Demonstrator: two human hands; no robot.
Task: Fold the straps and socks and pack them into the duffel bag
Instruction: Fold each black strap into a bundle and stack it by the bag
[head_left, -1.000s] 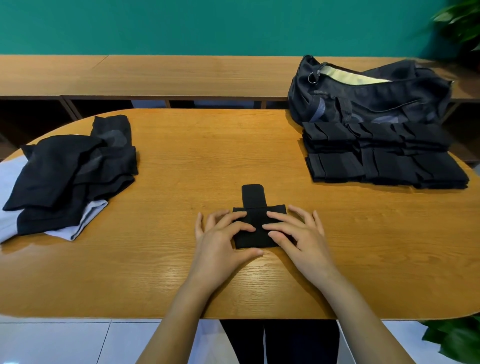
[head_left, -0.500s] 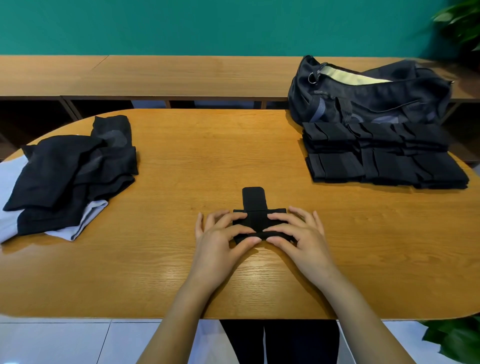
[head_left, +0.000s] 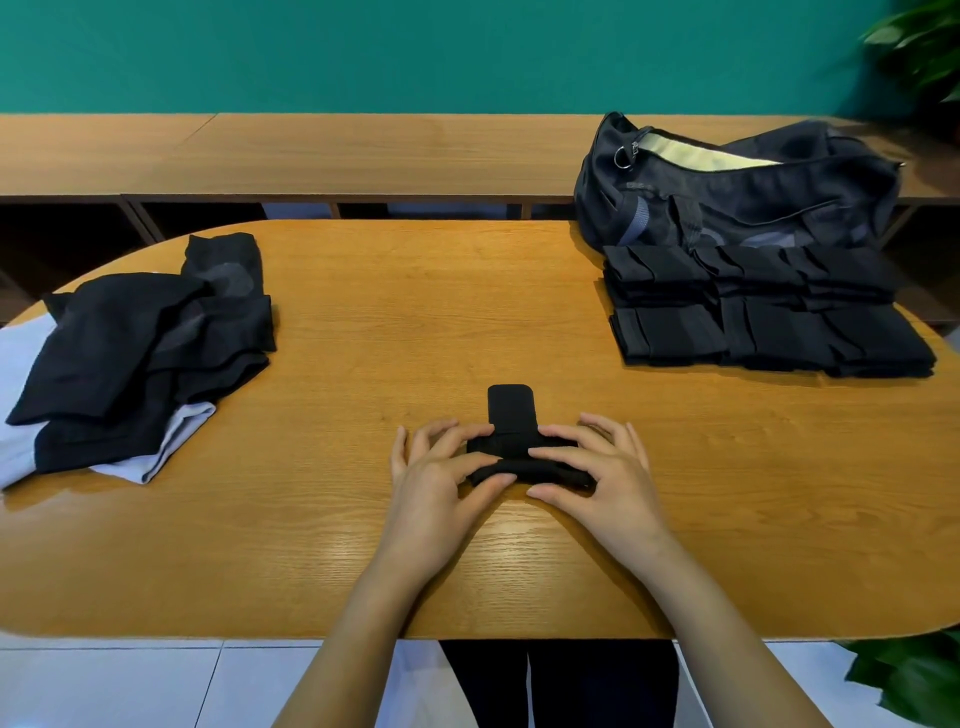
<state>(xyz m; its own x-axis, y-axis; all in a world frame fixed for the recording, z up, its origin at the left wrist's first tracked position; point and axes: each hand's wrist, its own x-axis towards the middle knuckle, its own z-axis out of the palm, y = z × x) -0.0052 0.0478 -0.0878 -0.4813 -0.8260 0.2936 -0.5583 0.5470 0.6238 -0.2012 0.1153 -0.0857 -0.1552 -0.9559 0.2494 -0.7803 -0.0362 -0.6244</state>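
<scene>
A black strap lies in front of me on the wooden table, its rounded tab pointing away. My left hand and my right hand pinch its near edge, thumbs under and fingers on top, and the edge is lifted and rolled toward the tab. A stack of folded black straps sits at the right. Behind it stands the dark duffel bag, its zip open onto a pale lining. At the left lies a heap of dark socks and cloth.
A long wooden bench runs behind the table under a teal wall. Plant leaves show at the top right and bottom right. Bare wood stretches between the sock heap and the strap stack.
Both hands went from pressing the strap flat to lifting its near edge and rolling it away from me. The folded part now looks narrower.
</scene>
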